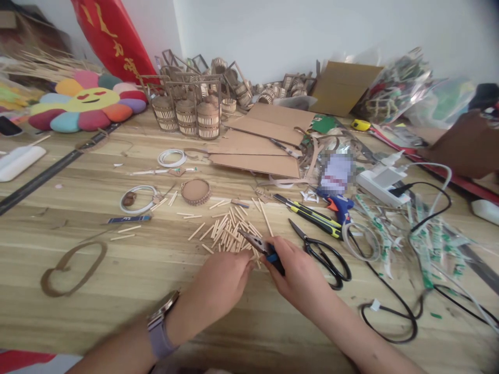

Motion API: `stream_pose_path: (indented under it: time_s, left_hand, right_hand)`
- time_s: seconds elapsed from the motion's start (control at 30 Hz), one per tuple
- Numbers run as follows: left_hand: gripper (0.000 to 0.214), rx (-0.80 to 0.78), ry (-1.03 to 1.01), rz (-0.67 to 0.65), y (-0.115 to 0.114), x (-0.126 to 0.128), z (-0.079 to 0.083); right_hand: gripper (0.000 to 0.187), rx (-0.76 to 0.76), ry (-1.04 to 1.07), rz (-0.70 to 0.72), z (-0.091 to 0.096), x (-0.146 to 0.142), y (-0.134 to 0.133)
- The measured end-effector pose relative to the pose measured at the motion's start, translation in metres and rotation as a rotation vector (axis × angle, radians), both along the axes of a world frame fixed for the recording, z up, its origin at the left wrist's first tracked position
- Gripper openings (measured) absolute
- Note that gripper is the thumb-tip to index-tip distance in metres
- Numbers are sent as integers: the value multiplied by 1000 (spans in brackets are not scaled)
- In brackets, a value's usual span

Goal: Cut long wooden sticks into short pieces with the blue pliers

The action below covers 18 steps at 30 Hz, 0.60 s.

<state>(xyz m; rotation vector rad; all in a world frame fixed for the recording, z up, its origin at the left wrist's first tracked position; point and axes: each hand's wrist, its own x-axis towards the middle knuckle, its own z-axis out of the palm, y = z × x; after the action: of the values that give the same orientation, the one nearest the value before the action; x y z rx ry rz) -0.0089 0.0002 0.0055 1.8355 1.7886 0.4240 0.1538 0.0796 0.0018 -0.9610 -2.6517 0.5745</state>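
Observation:
Around the handles of a pair of pliers (275,255) my right hand (300,272) is closed, the jaws pointing left over a pile of short wooden sticks (230,228). My left hand (218,278), with a watch on its wrist, is pinched at the near edge of the pile. A thin wooden stick (255,255) shows at its fingertips, close to the pliers; the grip itself is partly hidden. Black scissors (325,254) lie just right of my right hand. Beyond the pile is a round cardboard piece with a woven rim (195,191).
Yellow-black cutters (312,215), a blue glue gun (341,205) and a tape roll (360,241) lie right, near a power strip (384,187) and cables. Cardboard sheets (257,150) and small lidded baskets (187,114) stand farther back. A brown strip loop (74,267) lies left.

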Motion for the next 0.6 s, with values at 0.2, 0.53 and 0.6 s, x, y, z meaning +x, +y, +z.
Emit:
stream_pose_path:
  time_s: [0.2,0.53,0.6]
  left_hand:
    - [31,14,48,16,-1,3,2]
    - [34,-165,-491,-114,3,-19,8]
    - [37,-236,-758,-177,4,-26,9]
  right_hand:
    - [20,-14,-37,-35,-2,-4,-7]
    - [2,-303,111,89,18,9,17]
    - [8,-423,181,157,28,15,23]
